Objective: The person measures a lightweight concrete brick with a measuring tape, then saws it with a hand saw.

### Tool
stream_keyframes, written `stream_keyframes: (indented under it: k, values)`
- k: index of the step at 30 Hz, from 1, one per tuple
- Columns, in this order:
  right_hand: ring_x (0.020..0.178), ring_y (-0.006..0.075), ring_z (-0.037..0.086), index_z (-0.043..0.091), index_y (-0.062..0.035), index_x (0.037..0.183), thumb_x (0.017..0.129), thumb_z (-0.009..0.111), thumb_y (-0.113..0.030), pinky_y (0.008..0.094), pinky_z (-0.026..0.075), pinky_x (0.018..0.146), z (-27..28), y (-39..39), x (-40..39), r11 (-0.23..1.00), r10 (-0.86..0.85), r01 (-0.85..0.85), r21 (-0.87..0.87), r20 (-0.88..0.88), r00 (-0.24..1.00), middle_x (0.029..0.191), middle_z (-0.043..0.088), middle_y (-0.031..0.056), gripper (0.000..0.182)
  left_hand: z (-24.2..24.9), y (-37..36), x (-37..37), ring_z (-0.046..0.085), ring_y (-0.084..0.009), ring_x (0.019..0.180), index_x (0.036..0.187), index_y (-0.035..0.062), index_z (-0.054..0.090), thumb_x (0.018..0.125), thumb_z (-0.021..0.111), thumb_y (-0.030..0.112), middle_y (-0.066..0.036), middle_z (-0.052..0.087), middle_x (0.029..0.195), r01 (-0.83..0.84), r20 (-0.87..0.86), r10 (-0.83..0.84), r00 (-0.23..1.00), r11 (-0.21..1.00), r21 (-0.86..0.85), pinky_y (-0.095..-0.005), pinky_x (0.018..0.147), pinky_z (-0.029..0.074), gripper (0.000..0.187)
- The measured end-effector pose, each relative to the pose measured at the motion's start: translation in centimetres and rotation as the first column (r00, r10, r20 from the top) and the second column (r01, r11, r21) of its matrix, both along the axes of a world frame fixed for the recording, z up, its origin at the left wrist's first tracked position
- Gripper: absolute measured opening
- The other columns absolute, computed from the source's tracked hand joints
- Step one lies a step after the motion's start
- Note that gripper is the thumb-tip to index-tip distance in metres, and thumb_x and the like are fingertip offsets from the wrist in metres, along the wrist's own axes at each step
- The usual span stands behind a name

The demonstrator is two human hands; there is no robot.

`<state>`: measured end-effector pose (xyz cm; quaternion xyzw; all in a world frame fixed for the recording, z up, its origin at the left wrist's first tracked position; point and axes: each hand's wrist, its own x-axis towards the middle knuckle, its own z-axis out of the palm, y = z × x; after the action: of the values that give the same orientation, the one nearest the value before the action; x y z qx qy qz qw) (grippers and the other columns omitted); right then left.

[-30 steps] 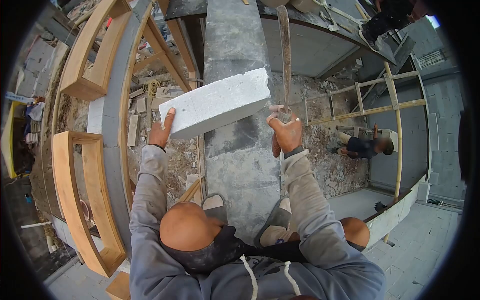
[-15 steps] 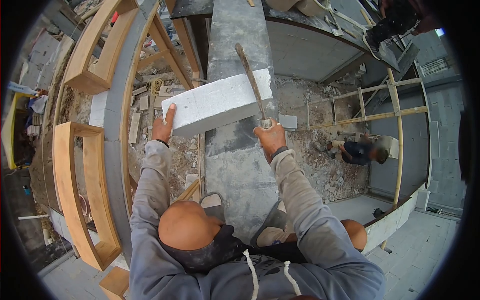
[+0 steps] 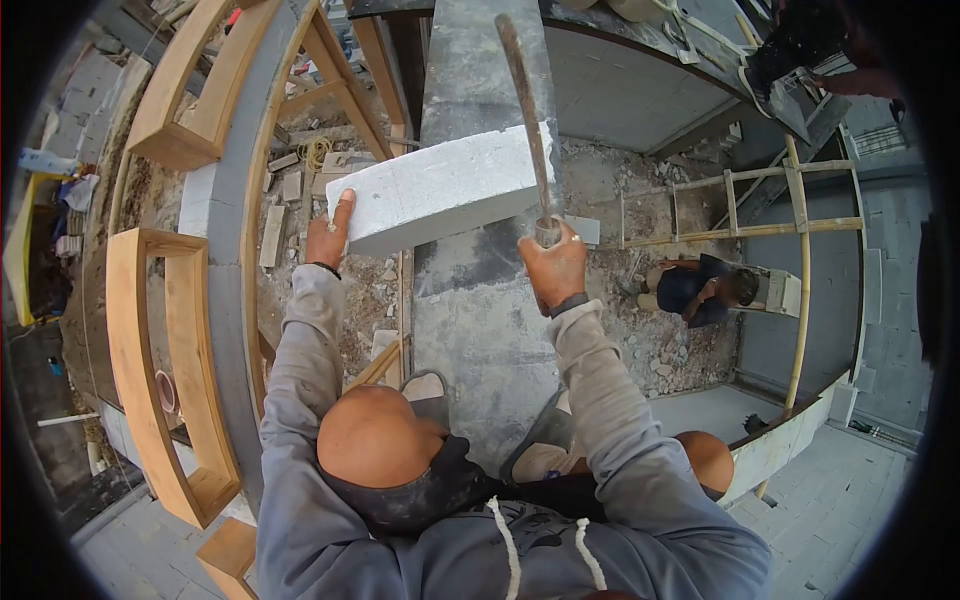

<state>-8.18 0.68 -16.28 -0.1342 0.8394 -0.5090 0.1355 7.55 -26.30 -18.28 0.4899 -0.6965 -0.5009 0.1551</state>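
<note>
A white lightweight concrete block [image 3: 445,185] lies crosswise over the grey plank-like surface [image 3: 480,345] ahead of my knees, its left end jutting past the edge. My left hand [image 3: 328,238] grips that left end, thumb on top and fingers hidden underneath. In my right hand [image 3: 555,268], the fingers are wrapped round the handle of a machete [image 3: 526,105] with a long, narrow, rusty blade. The blade points away from me and passes in front of the block's right end; whether it touches cannot be told.
Wooden frames [image 3: 130,330] stand along the wall at left. A bamboo ladder-like frame [image 3: 745,237] crosses the right side. Below it a co-worker [image 3: 705,290] is near rubble on the lower ground. Another person's leg [image 3: 775,75] shows at upper right.
The machete has swung up and to the right, away from its slanted position over the block. My right hand moved slightly right. The block and left hand barely shifted.
</note>
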Motion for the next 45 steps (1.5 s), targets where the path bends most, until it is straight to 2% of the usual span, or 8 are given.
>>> stream_keyframes:
  k: [5,17,20,30,35,37,40,45]
  values:
    - [0.071,0.0308,0.066,0.064,0.0037,0.094,0.068,0.062,-0.023,0.0376,0.051,0.071,-2.8,-0.5,1.6,0.962,-0.056,0.0,0.271,0.198,0.979,0.08,0.067,0.021,0.038,-1.4,-0.7,0.1,0.061,-0.0276,0.098,0.112,-0.0154,0.059,0.08,0.061,0.064,-0.024,0.064,0.105,-0.031,0.013,0.031,0.999,0.999,0.037,-0.0321,0.089,0.045,0.085]
    - [0.052,0.0046,0.048,0.053,-0.0009,0.083,0.079,0.066,-0.003,0.0202,0.038,0.049,14.8,-1.7,-1.0,0.673,-0.246,-0.22,-0.706,-0.495,0.833,0.067,0.058,0.0039,0.014,-3.5,-1.7,0.5,0.063,-0.0251,0.093,0.108,-0.0131,0.062,0.082,0.061,0.062,-0.022,0.066,0.101,-0.002,-0.01,0.002,1.0,1.0,0.021,-0.0316,0.086,0.046,0.08]
    - [0.077,0.0366,0.065,0.063,0.002,0.094,0.072,0.063,-0.021,0.0397,0.051,0.075,-2.5,0.3,-0.1,0.921,0.007,-0.052,0.386,0.119,0.993,0.083,0.067,0.0187,0.032,-2.0,-0.6,0.2,0.063,-0.0245,0.092,0.108,-0.013,0.062,0.082,0.061,0.062,-0.022,0.066,0.101,-0.016,-0.029,0.015,0.999,1.0,-0.024,-0.0316,0.085,0.046,0.08]
    - [0.066,0.0205,0.064,0.06,0.0041,0.089,0.075,0.068,-0.019,0.033,0.05,0.062,8.7,-0.2,-1.1,0.983,-0.072,0.058,-0.173,-0.074,0.995,0.068,0.064,0.0114,0.028,-4.9,-2.3,0.3,0.063,-0.026,0.093,0.109,-0.0138,0.061,0.082,0.059,0.064,-0.021,0.066,0.102,0.006,-0.027,-0.007,1.0,0.999,-0.049,-0.0321,0.085,0.046,0.082]
    - [0.06,0.0081,0.056,0.054,-0.0026,0.082,0.082,0.065,-0.002,0.0235,0.043,0.054,17.3,-0.9,-1.5,0.659,-0.148,-0.214,-0.721,-0.403,0.903,0.068,0.06,0.0047,0.011,-4.2,-1.7,0.4,0.063,-0.0282,0.095,0.109,-0.0145,0.061,0.081,0.058,0.065,-0.023,0.066,0.102,-0.024,0.001,0.024,1.0,0.999,-0.022,-0.0332,0.087,0.046,0.084]
    - [0.059,0.0095,0.056,0.055,-0.002,0.081,0.081,0.066,-0.004,0.0261,0.045,0.054,12.5,-1.1,-1.0,0.684,-0.214,-0.193,-0.703,-0.447,0.868,0.065,0.058,0.0057,0.011,-4.9,-2.4,0.5,0.062,-0.0283,0.097,0.11,-0.0147,0.061,0.081,0.059,0.065,-0.023,0.065,0.103,0.004,0.015,-0.004,1.0,1.0,-0.019,-0.0328,0.088,0.045,0.084]
    - [0.086,0.0379,0.066,0.065,0.0016,0.093,0.07,0.064,-0.022,0.0396,0.05,0.079,-5.7,1.1,0.5,0.942,-0.011,-0.062,0.33,0.215,0.977,0.088,0.068,0.0229,0.033,-2.8,-0.9,0.4,0.059,-0.029,0.103,0.115,-0.016,0.056,0.078,0.061,0.066,-0.024,0.063,0.107,0.012,-0.017,-0.013,1.0,1.0,-0.016,-0.033,0.092,0.043,0.09]
    - [0.088,0.0389,0.065,0.065,0.0026,0.099,0.068,0.063,-0.027,0.0394,0.051,0.08,-3.3,0.7,0.1,0.954,-0.04,-0.037,0.297,0.246,0.968,0.09,0.067,0.0246,0.043,-0.9,-0.8,-0.3,0.058,-0.0316,0.109,0.118,-0.0175,0.053,0.075,0.063,0.068,-0.027,0.061,0.113,-0.008,0.11,0.008,0.994,1.0,0.003,-0.0346,0.096,0.041,0.096]
